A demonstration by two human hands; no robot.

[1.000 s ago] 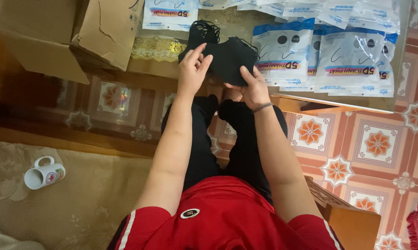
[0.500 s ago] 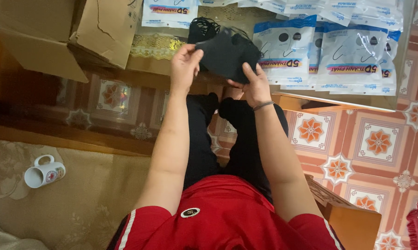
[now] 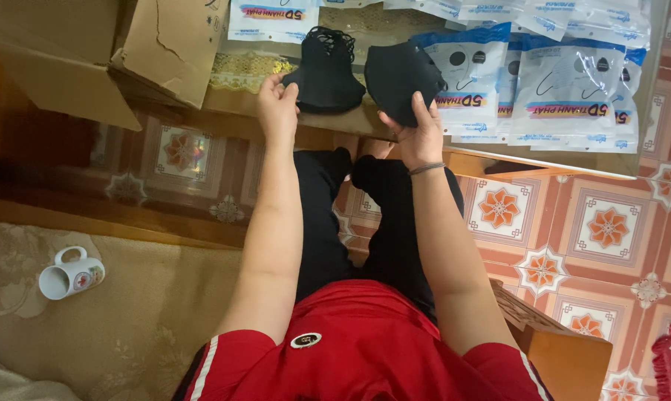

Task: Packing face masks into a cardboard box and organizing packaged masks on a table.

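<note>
At the near edge of the table (image 3: 224,104), the person's two hands are raised side by side, each with black face masks. The left hand (image 3: 277,111) rests against the lower left edge of a stack of black masks (image 3: 326,70) that lies on the table, its ear loops bunched at the far end; the fingers are loosely curled with the thumb touching the stack, and whether they actually pinch it cannot be told. The right hand (image 3: 418,128) is closed around the lower edge of a single black mask (image 3: 401,78), thumb in front and fingers behind, holding it up just to the right of the stack, the two not touching. A thin band circles the right wrist.

Beyond and to the right of the right hand, several clear packets with blue tops (image 3: 565,82) lie overlapping on the table, each showing a mask drawing. One more such packet (image 3: 268,18) lies beyond the left hand. Left of the left hand stands an open cardboard box (image 3: 83,52) with its flap hanging down. Well below and to the left of the hands, a white mug (image 3: 69,275) lies on its side on a beige cloth. Under the arms are black trousers, a red shirt, and a patterned tile floor (image 3: 595,223).
</note>
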